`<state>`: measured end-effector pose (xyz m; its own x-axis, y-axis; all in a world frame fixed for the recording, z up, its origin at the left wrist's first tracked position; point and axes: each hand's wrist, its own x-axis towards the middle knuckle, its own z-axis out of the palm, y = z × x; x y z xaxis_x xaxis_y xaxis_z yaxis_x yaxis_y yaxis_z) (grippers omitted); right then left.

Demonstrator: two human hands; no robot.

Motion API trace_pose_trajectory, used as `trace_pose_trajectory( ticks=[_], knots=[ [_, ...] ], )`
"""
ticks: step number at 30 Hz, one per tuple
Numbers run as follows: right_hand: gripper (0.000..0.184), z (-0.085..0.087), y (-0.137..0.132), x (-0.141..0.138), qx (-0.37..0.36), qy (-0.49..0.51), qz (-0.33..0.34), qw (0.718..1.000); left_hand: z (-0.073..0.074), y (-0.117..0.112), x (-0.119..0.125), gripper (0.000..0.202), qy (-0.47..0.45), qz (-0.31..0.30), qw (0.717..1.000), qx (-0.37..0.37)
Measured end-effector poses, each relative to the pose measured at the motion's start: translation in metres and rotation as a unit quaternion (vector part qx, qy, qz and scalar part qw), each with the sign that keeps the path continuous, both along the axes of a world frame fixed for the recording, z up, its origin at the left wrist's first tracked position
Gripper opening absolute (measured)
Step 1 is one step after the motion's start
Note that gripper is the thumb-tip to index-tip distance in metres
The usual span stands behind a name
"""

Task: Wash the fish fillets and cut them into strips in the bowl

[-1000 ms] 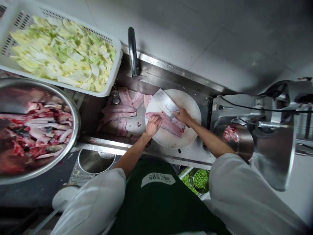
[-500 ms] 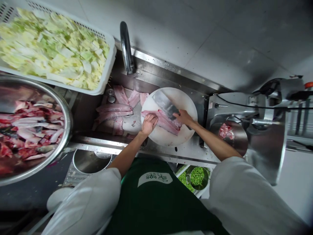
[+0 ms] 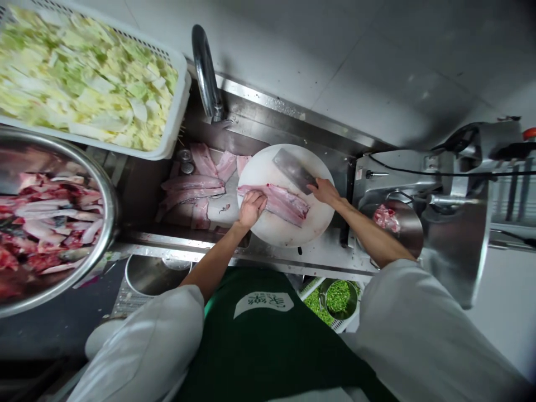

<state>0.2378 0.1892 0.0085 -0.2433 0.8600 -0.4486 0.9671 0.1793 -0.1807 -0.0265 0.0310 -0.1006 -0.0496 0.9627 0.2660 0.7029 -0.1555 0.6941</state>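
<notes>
Right hand (image 3: 325,191) wrapped around a cleaver (image 3: 292,169) toward the far edge of a round white board (image 3: 310,231), a worker rests the left hand (image 3: 252,207) on a pink fillet (image 3: 287,205) reaching the board's left edge; whether it pinches, I cannot tell. Beyond that edge crowd a perforated basket (image 3: 179,109) of cut leaves (image 3: 87,84) and a steel bowl (image 3: 109,209) of fish scraps (image 3: 54,220); the white patch (image 3: 264,302) on a green apron (image 3: 255,352) bears characters too small to read.

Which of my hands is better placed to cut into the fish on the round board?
Probably the right hand: it holds the cleaver, with the blade close beside the fish, while the left hand rests on the fish's left end.
</notes>
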Motion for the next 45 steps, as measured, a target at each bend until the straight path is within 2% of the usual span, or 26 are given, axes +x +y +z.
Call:
trace_pose_trajectory(
  ticks=[5, 10, 15, 21, 27, 31, 34, 37, 40, 42, 45],
  knots=[
    [0.025, -0.003, -0.009, 0.006, -0.048, 0.038, 0.041, 0.997, -0.001, -0.001, 0.0, 0.034, 0.003, 0.001, 1.0, 0.008],
    [0.026, -0.002, -0.009, 0.011, 0.007, -0.017, -0.005, 1.0, -0.001, -0.001, 0.0, 0.032, -0.003, 0.005, 1.0, 0.01],
    [0.027, -0.005, -0.018, 0.012, -0.042, 0.027, 0.037, 0.998, -0.004, -0.001, 0.0, 0.034, 0.002, 0.001, 1.0, 0.01],
    [0.031, 0.0, -0.002, 0.025, -0.006, -0.027, 0.018, 0.999, -0.003, 0.0, -0.001, 0.032, -0.001, 0.0, 0.999, 0.039],
    [0.021, -0.014, -0.035, 0.051, -0.069, 0.108, 0.054, 0.99, -0.004, 0.0, 0.0, 0.034, 0.013, 0.008, 0.999, 0.048],
    [0.019, -0.013, -0.013, 0.071, -0.042, 0.049, -0.012, 0.998, -0.004, 0.001, -0.006, 0.035, 0.015, 0.007, 0.999, 0.039],
    [0.022, -0.003, 0.0, 0.08, -0.004, 0.006, -0.006, 1.0, 0.001, 0.001, -0.005, 0.035, 0.011, 0.018, 0.999, 0.04],
    [0.022, -0.003, -0.017, 0.078, -0.012, 0.028, 0.021, 0.999, 0.008, -0.005, 0.018, 0.034, 0.0, 0.009, 0.999, 0.053],
    [0.021, -0.013, -0.039, 0.073, -0.057, 0.055, 0.058, 0.995, 0.013, -0.014, 0.061, 0.031, -0.007, -0.065, 0.996, 0.06],
    [0.022, -0.016, -0.038, 0.075, -0.055, 0.035, 0.056, 0.996, 0.013, -0.018, 0.086, 0.03, 0.003, -0.101, 0.993, 0.058],
    [0.025, -0.009, -0.018, 0.087, -0.015, -0.015, 0.019, 1.0, 0.01, -0.022, 0.101, 0.029, 0.019, -0.097, 0.994, 0.054]
  ],
)
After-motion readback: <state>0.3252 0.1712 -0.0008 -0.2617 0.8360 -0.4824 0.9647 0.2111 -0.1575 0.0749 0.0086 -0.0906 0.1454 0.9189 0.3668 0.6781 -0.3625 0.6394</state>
